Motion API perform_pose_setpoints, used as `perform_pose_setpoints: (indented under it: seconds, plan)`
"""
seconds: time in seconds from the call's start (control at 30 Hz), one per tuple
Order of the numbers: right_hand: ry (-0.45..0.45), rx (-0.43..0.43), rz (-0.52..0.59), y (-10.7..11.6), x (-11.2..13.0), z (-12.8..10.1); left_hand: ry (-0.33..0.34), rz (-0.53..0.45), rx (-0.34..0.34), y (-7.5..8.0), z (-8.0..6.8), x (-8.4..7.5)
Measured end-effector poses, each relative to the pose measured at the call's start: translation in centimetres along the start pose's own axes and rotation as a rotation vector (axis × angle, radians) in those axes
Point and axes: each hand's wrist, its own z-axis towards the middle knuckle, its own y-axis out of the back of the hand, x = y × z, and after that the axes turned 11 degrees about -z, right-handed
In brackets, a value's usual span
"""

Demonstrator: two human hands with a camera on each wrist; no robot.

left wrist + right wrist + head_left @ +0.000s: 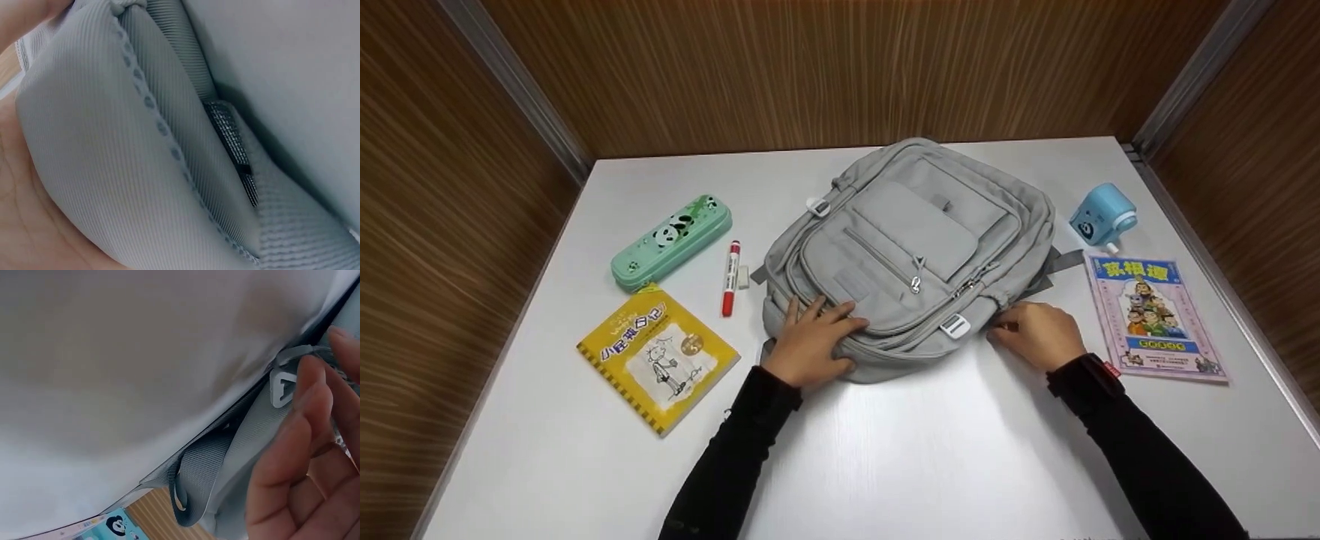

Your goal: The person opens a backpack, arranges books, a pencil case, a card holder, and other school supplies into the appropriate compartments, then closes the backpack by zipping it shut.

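Observation:
A grey backpack (915, 247) lies flat with its front pockets up and its zips closed. My left hand (814, 345) rests on its near left corner, fingers spread over the fabric; in the left wrist view the palm (34, 214) lies along the bag's bulging side pocket (112, 135). At the bag's near right side my right hand (1035, 334) is curled, thumb and forefinger close together. The right wrist view shows those fingers (315, 399) pinching a thin grey strap (295, 354) beside a white buckle (281, 388).
Left of the bag are a green panda pencil case (671, 240), a red-capped marker (731, 277), a small eraser (743, 277) and a yellow book (660, 360). On the right are a blue pencil sharpener (1102, 214) and a pink comic book (1159, 319). Wood-grain panels (840, 75) enclose the white table (930, 465).

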Motion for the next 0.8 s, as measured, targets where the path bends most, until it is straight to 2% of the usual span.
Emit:
perform_pose_setpoints:
  seconds: [0.47, 0.73, 0.8]
  plan:
    - [-0.074, 0.006, -0.04, -0.2, 1.1, 0.6, -0.002, -0.01, -0.009, -0.1, -0.1, 0.1]
    - [-0.065, 0.022, -0.062, -0.1, 1.3, 0.8, -0.015, -0.031, -0.001, 0.1, -0.3, 0.2]
    - [-0.058, 0.025, -0.058, 0.0, 1.2, 0.6, 0.002, -0.044, 0.013, 0.5, -0.4, 0.4]
